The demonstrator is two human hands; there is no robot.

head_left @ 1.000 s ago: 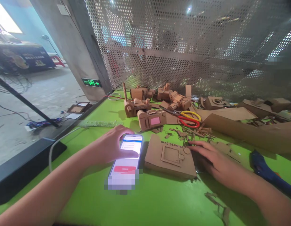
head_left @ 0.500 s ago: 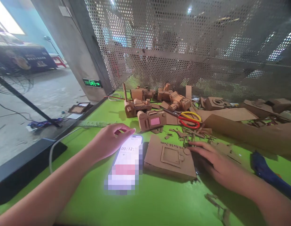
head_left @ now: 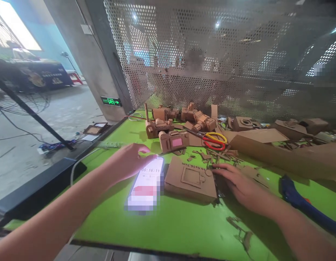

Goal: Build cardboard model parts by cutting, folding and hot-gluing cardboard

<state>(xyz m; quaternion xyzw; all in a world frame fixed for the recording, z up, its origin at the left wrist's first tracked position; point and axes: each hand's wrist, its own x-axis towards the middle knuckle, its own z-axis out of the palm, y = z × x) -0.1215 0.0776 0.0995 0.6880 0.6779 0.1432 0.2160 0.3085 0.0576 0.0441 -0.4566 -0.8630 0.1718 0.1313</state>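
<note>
A lit phone (head_left: 150, 177) lies on the green table, showing a running timer with its lower part blurred out. My left hand (head_left: 131, 157) is over the phone's upper left edge, thumb and forefinger apart in a curve with nothing between them. To the phone's right is a flat brown cardboard box (head_left: 173, 175), with a raised rectangular frame and a small disc on top and printed size markings. My right hand (head_left: 238, 183) rests at the box's right side, fingers stretched toward its far right corner. Whether the fingertips touch the box I cannot tell.
Behind are several cardboard camera models (head_left: 174, 141), one with a pink screen. Scissors (head_left: 214, 140) with red and yellow handles lie among cardboard scraps (head_left: 208, 156). A blue-handled tool (head_left: 295, 194) is at the right. A perforated metal panel (head_left: 168, 83) closes off the table's back.
The view has shifted slightly, showing more of the table's front edge. My left thumb and forefinger have spread, and the phone's timer reads higher. The box and right hand keep their relation.
</note>
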